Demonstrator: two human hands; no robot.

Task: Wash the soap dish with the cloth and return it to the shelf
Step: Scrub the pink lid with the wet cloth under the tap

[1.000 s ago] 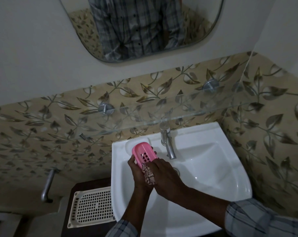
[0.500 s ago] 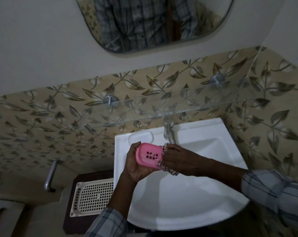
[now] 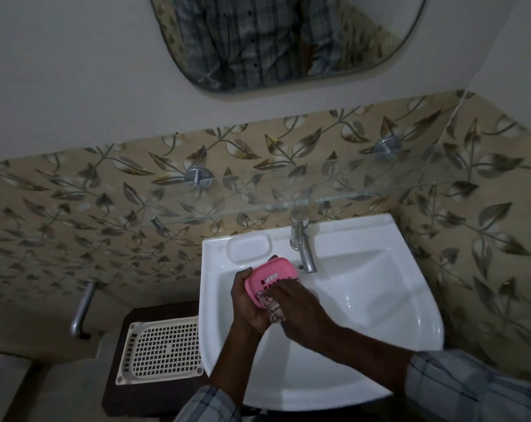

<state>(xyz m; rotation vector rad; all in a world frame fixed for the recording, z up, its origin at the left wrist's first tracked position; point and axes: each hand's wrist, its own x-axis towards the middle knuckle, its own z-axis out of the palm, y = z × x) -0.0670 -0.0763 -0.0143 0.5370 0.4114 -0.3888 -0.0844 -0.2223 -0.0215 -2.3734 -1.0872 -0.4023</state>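
A person stands at a white corner sink (image 3: pixel 379 315) in a dimly lit bathroom, holding a pink soap dish (image 3: pixel 271 277) over the basin just left of the steel tap (image 3: pixel 302 242). The left hand (image 3: pixel 247 303) cups the dish from below and behind, its grip closed around the dish's lower edge, the slotted face turned up toward the camera. The right hand (image 3: pixel 297 306) presses a patterned cloth (image 3: pixel 273 309) against the near end of the dish, its grip closed on the cloth, which bunches between both hands. Above the sink a glass shelf (image 3: pixel 334 190) runs along leaf-patterned tiles (image 3: pixel 75 208) on two metal pegs. A moulded soap recess (image 3: pixel 248 247) sits in the sink's rim behind the dish. To the left, a cream perforated tray (image 3: pixel 162 350) lies on a dark stand (image 3: pixel 118 391). A mirror (image 3: pixel 288 41) reflects a checked shirt.
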